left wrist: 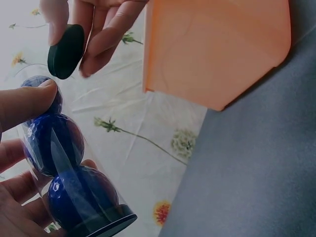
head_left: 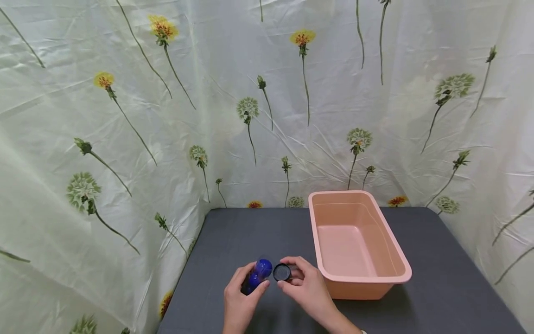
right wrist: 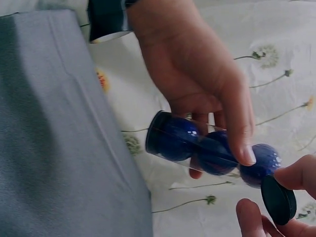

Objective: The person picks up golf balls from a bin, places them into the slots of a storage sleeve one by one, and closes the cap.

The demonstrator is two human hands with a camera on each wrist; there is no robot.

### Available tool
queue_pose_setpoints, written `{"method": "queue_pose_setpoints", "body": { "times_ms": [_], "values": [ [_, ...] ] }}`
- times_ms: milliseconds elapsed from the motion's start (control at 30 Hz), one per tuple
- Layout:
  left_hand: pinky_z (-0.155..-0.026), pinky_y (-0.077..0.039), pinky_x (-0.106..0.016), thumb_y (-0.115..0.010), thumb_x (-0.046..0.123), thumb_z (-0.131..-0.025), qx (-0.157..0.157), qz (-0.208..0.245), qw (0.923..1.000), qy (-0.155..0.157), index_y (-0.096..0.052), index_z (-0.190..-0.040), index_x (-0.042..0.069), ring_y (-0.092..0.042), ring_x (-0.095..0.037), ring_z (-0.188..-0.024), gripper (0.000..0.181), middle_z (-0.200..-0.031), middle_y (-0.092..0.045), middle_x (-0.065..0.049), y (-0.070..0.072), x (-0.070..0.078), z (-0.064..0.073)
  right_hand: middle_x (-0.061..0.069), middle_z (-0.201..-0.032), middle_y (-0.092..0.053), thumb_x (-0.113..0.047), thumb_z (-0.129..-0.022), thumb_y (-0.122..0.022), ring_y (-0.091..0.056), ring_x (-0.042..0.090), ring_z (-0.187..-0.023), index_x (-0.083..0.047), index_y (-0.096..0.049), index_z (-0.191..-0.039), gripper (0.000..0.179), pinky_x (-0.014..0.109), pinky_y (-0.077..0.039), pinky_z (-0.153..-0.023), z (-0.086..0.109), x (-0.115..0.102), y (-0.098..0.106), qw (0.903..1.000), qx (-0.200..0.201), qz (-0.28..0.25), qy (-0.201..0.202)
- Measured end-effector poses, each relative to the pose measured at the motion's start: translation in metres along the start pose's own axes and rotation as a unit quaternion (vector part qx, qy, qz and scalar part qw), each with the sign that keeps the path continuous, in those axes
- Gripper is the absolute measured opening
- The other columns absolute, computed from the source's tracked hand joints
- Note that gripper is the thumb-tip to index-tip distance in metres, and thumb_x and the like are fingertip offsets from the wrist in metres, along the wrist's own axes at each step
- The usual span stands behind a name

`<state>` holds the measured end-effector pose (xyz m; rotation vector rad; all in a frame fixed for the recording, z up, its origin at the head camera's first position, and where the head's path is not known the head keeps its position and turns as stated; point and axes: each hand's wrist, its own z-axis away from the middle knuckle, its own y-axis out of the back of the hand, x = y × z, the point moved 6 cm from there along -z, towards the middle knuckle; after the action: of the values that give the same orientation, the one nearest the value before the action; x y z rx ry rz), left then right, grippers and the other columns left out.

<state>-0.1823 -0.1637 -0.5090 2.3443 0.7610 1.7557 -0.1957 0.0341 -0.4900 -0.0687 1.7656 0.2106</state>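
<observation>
My left hand (head_left: 241,297) grips a clear plastic tube (left wrist: 74,163) with three blue balls (right wrist: 215,153) stacked inside. A dark cap closes the tube's far end (right wrist: 155,133), while the other end is uncovered. Between thumb and fingers my right hand (head_left: 308,287) pinches a round black lid (head_left: 282,272), held just beside the uncovered end. In the left wrist view the lid (left wrist: 66,52) hangs edge-on above the tube's mouth. The left thumb (right wrist: 242,143) presses along the tube's side near the top ball.
A peach-pink plastic basin (head_left: 363,280) stands on the dark grey table (head_left: 250,232), right beside my right hand. A white curtain (head_left: 217,116) printed with dandelions and yellow flowers surrounds the table at the back and sides.
</observation>
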Motion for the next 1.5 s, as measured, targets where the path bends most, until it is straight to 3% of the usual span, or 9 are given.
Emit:
{"method": "queue_pose_setpoints", "body": {
  "times_ms": [233, 367, 567, 800, 1033, 1167, 1333, 1400, 1500],
  "values": [
    [-0.079, -0.055, -0.032, -0.089, 0.039, -0.075, -0.020, 0.006, 0.9997, -0.012, -0.068, -0.121, 0.033, -0.063, -0.010, -0.092, 0.050, -0.105, -0.064, 0.015, -0.006, 0.004, 0.002, 0.018, -0.127, -0.064, -0.006, -0.084, -0.082, -0.069, 0.026, -0.109, -0.007, -0.064, -0.128, 0.047, 0.032, -0.054, -0.084, -0.001, -0.010, 0.009, 0.9979, 0.001, -0.064, 0.011],
    [-0.080, -0.055, -0.032, -0.088, 0.040, -0.075, -0.039, 0.023, 0.9985, -0.032, -0.069, -0.120, 0.033, -0.064, -0.010, -0.093, 0.050, -0.106, -0.065, 0.014, -0.013, 0.008, 0.004, 0.013, -0.125, -0.066, -0.010, -0.084, -0.083, -0.068, 0.028, -0.108, -0.012, -0.064, -0.127, 0.047, 0.031, -0.054, -0.086, -0.003, -0.018, 0.018, 0.9981, 0.004, -0.058, 0.017],
    [-0.083, -0.055, -0.031, -0.085, 0.044, -0.078, -0.089, 0.020, 0.9932, -0.073, -0.069, -0.124, 0.027, -0.064, -0.010, -0.098, 0.052, -0.111, -0.064, 0.016, -0.024, 0.012, 0.009, 0.004, -0.111, -0.068, -0.020, -0.084, -0.083, -0.070, 0.024, -0.097, -0.021, -0.069, -0.122, 0.040, 0.029, -0.056, -0.081, -0.007, -0.029, 0.027, 0.9958, -0.055, 0.052, 0.051],
    [-0.081, -0.055, -0.031, -0.088, 0.030, -0.078, -0.121, 0.005, 0.9856, -0.118, -0.070, -0.125, 0.024, -0.063, -0.009, -0.097, 0.051, -0.111, -0.064, 0.015, -0.034, 0.012, 0.011, -0.006, -0.103, -0.065, -0.022, -0.087, -0.081, -0.067, 0.011, -0.087, -0.019, -0.071, -0.125, 0.040, 0.025, -0.056, -0.077, -0.009, -0.033, 0.033, 0.9727, -0.155, 0.162, 0.059],
    [-0.078, -0.055, -0.028, -0.085, 0.033, -0.082, -0.134, -0.001, 0.9762, -0.171, -0.070, -0.127, 0.020, -0.064, -0.009, -0.094, 0.050, -0.110, -0.065, 0.010, -0.041, 0.013, 0.012, -0.010, -0.103, -0.063, -0.016, -0.086, -0.081, -0.063, 0.005, -0.084, -0.013, -0.071, -0.126, 0.041, 0.018, -0.053, -0.072, -0.010, -0.035, 0.034, 0.9543, -0.195, 0.221, 0.051],
    [-0.076, -0.054, -0.027, -0.083, 0.034, -0.083, -0.147, 0.006, 0.9734, -0.176, -0.070, -0.127, 0.015, -0.064, -0.009, -0.093, 0.049, -0.110, -0.066, 0.009, -0.041, 0.012, 0.014, -0.011, -0.100, -0.063, -0.018, -0.086, -0.081, -0.061, 0.002, -0.081, -0.012, -0.071, -0.126, 0.042, 0.018, -0.052, -0.069, -0.011, -0.034, 0.033, 0.9459, -0.209, 0.244, 0.044],
    [-0.077, -0.055, -0.027, -0.080, 0.040, -0.084, -0.180, 0.008, 0.9715, -0.154, -0.070, -0.127, 0.016, -0.064, -0.008, -0.094, 0.050, -0.112, -0.065, 0.010, -0.043, 0.010, 0.013, -0.012, -0.099, -0.064, -0.023, -0.085, -0.082, -0.054, 0.001, -0.074, -0.015, -0.072, -0.126, 0.043, 0.020, -0.050, -0.061, -0.012, -0.035, 0.033, 0.9283, -0.220, 0.289, 0.079],
    [-0.077, -0.055, -0.027, -0.079, 0.041, -0.084, -0.188, 0.004, 0.9709, -0.148, -0.070, -0.127, 0.018, -0.064, -0.008, -0.095, 0.050, -0.112, -0.065, 0.011, -0.043, 0.010, 0.013, -0.013, -0.097, -0.064, -0.024, -0.084, -0.082, -0.053, 0.001, -0.072, -0.016, -0.072, -0.125, 0.043, 0.020, -0.049, -0.060, -0.012, -0.035, 0.033, 0.9267, -0.221, 0.292, 0.086],
    [-0.078, -0.055, -0.027, -0.080, 0.037, -0.084, -0.188, 0.001, 0.9712, -0.146, -0.070, -0.127, 0.018, -0.064, -0.008, -0.096, 0.048, -0.112, -0.065, 0.011, -0.044, 0.011, 0.012, -0.013, -0.094, -0.064, -0.025, -0.084, -0.082, -0.056, 0.001, -0.073, -0.014, -0.072, -0.125, 0.044, 0.020, -0.051, -0.062, -0.013, -0.033, 0.034, 0.9335, -0.218, 0.275, 0.074]
  ]
}}
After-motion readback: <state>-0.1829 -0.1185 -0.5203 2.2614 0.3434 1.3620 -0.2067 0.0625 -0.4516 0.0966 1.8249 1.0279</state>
